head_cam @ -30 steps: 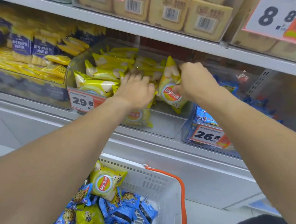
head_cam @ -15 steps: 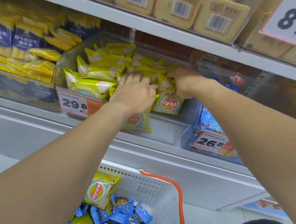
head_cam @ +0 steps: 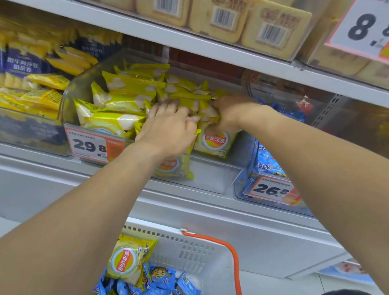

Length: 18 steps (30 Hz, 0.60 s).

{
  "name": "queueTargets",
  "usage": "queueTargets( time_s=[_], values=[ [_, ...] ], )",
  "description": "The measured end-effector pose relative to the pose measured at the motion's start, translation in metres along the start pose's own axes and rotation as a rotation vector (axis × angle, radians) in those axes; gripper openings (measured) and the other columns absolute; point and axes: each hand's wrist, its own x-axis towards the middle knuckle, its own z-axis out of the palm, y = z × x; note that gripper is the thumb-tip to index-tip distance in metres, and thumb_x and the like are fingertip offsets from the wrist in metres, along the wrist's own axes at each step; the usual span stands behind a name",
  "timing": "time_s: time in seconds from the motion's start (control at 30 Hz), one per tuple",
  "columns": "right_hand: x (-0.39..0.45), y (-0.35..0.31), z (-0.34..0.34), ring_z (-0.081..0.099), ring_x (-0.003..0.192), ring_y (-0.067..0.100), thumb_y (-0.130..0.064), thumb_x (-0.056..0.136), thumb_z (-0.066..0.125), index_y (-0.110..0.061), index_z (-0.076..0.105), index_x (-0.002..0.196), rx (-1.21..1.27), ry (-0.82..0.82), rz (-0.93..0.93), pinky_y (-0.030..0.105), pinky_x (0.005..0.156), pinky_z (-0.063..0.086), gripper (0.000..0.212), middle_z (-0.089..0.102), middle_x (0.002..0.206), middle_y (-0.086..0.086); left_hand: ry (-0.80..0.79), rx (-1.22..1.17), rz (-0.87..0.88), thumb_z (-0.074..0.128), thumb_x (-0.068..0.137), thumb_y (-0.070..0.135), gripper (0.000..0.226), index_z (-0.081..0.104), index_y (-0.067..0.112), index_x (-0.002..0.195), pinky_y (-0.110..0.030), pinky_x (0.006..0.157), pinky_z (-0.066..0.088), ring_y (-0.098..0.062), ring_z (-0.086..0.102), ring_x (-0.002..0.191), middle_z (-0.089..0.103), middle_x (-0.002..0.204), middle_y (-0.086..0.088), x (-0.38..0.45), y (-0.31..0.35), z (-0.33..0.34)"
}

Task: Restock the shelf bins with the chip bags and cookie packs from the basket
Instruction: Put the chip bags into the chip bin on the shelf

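Basket (head_cam: 204,251): below both hands, holding a yellow chip bag (head_cam: 129,258) and blue cookie packs (head_cam: 162,285).
Left hand (head_cam: 169,130): fingers spread, pressing the binned bags.
Right hand (head_cam: 230,115): clutching the front upright chip bag (head_cam: 215,142).
Clear bin (head_cam: 210,173): around both hands.

Chip bin nearly packed; room left only at its front right.

The clear bin (head_cam: 73,101) is filled left and centre by yellow chip bags (head_cam: 110,119); a bare strip of floor is seen at the front right corner (head_cam: 212,175). Entry from above is limited by the upper shelf edge (head_cam: 199,44). The opening is occupied by both hands, left hand (head_cam: 166,132) and right hand (head_cam: 230,115). Below, the basket (head_cam: 201,251) is open-topped, its orange handle (head_cam: 236,267) lying along the right rim.
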Motion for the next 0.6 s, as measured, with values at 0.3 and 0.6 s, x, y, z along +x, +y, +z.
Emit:
queueTargets(
  time_s=[0.3,0.6],
  values=[
    [-0.003,-0.001,0.002,0.060,0.091,0.026,-0.069,0.066,0.076,-0.022,0.063,0.118,0.026,0.063,0.015,0.033,0.077,0.053,0.071,0.066,0.109,0.002,0.022,-0.037,-0.013,0.020,0.090,0.044,0.062,0.056,0.016,0.132,-0.044,0.115,0.024,-0.030,0.037,0.134,0.049,0.141,-0.011,-0.004,0.004,-0.004],
    [-0.068,0.003,0.013,0.057,0.110,0.031,-0.042,0.065,0.089,-0.014,0.054,0.129,0.346,0.431,-0.023,0.039,0.092,0.048,0.078,0.062,0.117,0.012,0.220,-0.457,0.062,0.055,0.097,0.029,0.036,0.055,0.006,0.125,-0.037,0.105,0.036,-0.025,0.045,0.125,0.056,0.126,-0.010,-0.025,0.009,-0.022]
  ],
)
